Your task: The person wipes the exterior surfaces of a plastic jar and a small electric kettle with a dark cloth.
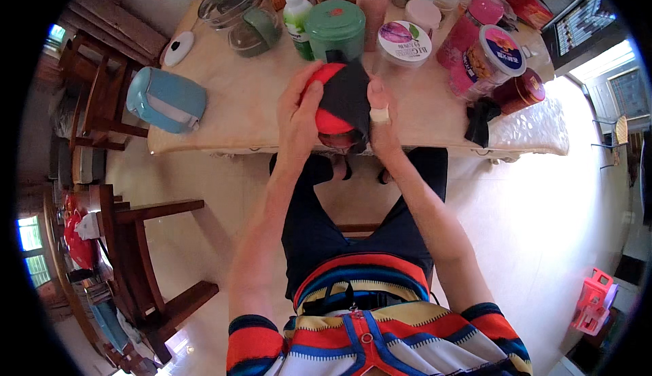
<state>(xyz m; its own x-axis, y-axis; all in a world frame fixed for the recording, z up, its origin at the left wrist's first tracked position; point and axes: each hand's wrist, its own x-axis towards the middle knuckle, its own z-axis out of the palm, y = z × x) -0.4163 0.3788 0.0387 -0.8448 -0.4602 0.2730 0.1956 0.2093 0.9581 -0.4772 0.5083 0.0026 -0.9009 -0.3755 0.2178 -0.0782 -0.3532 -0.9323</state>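
Near the table's front edge, my left hand (301,111) grips the side of a round container with a red top (330,121), its thumb lying on the red surface. A piece of black fabric (346,93) covers the container's middle and right side. My right hand (381,113) holds the fabric against that side, with a pale wrap around a finger. The lower part of the container looks darker and partly see-through, but its contents cannot be made out. Just beyond stands a green lidded canister (335,27).
A light blue appliance (165,101) lies at the table's (239,111) left. Behind my hands stand a glass pitcher (249,29), a green-and-white bottle (298,19), a plum-pictured tub (404,42) and a clear snack jar (486,62). Black cloth (481,121) lies right; wooden chairs (137,253) stand left.
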